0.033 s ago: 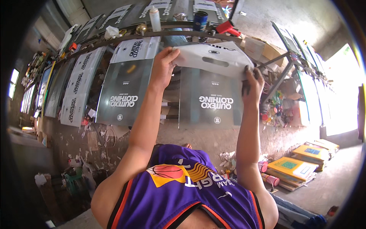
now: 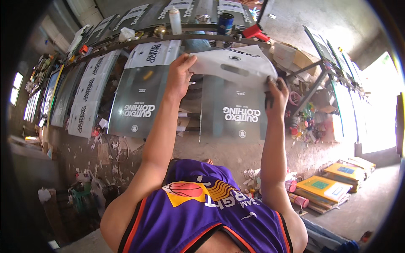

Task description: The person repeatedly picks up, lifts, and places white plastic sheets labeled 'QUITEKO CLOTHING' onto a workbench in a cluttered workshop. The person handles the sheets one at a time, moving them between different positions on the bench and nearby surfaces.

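In the head view, pinches a white plastic sheet by its left side with the left grip and by its right side with the right grip, at upper centre. Bears partly visible dark lettering above a handle slot. Below, near frame centre, shows inverted white lettering on a dark panel.

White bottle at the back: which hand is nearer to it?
Left. The left hand, holding the left end of the white bag, appears below the bottle; the right hand, at the bag's right end, is farther off to the right.
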Tool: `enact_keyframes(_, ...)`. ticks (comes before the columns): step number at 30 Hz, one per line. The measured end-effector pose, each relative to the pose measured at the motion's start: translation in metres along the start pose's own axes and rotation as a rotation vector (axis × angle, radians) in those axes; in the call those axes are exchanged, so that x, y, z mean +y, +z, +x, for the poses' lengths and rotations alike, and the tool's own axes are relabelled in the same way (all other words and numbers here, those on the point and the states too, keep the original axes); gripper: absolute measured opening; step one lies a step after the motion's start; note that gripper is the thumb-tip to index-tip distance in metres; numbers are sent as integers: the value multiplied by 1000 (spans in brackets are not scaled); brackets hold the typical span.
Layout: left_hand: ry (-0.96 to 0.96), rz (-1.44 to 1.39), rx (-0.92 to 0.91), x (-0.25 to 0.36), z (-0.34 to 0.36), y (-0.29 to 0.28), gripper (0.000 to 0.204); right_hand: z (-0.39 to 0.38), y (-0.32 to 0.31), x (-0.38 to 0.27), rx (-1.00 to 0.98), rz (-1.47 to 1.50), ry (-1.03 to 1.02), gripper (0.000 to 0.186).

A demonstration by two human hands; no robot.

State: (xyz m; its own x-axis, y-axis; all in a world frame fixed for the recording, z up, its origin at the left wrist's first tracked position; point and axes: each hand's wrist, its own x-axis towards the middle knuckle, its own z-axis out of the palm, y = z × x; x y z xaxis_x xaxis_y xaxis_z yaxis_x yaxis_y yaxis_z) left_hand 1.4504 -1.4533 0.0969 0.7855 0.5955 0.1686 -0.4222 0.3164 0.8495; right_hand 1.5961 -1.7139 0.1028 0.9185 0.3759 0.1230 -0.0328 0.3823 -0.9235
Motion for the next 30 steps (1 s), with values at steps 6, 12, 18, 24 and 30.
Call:
enact_keyframes(6,97,16,302,25,-4,-100,13,-32,75,106,-172,182,267,13)
enact_keyframes(12,-12,-51,471,44,-25,-242,17,-120,184,178,-287,256,689,13)
enact_keyframes(18,-254,-266,584,50,-59,-368,37,-191,287,270,-232,387,1035,19)
enact_keyframes(24,-583,-230,438,38,-101,-423,34,-229,359,323,-148,395,1120,22)
enact_keyframes(30,-690,88,297,66,-129,-420,36,-244,400,354,-108,391,1059,23)
